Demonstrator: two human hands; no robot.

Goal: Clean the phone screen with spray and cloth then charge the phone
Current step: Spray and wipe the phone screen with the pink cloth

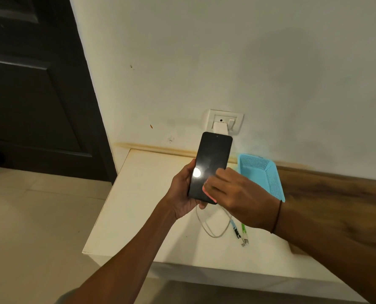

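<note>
1. Black glass of the phone [211, 166], held upright and tilted above the cream desk [143, 205], screen facing the camera with one round glare spot low on it.
2. Left hand [183, 191] wrapped around the phone's lower left edge, fingers behind and thumb on the side: grip closed on the phone.
3. Right hand [228, 191] laid across the phone's lower right part, fingers bent over a pink cloth [204, 187] pressed flat to the screen; only a thin pink rim of it visible at the fingertips. Grip closed on the cloth.
4. Thin dark band around the right wrist.
5. Behind the phone's top edge, on the wall: white socket plate [235, 120] with a white charger plug [219, 127] seated in it.
6. Below the phone, on the desk: white cable [206, 229] lying in a loose loop, ending near two short connector leads, one with a blue sleeve [234, 226], one with a green sleeve [244, 228].
7. Right of the phone, against the wall: light blue mesh basket [263, 174], partly hidden by the right hand.
8. Further right of the phone: brown wood surface [336, 205] adjoining the desk.
9. Far left of the phone: dark panelled door [33, 84] and pale floor tiles [29, 216].
</note>
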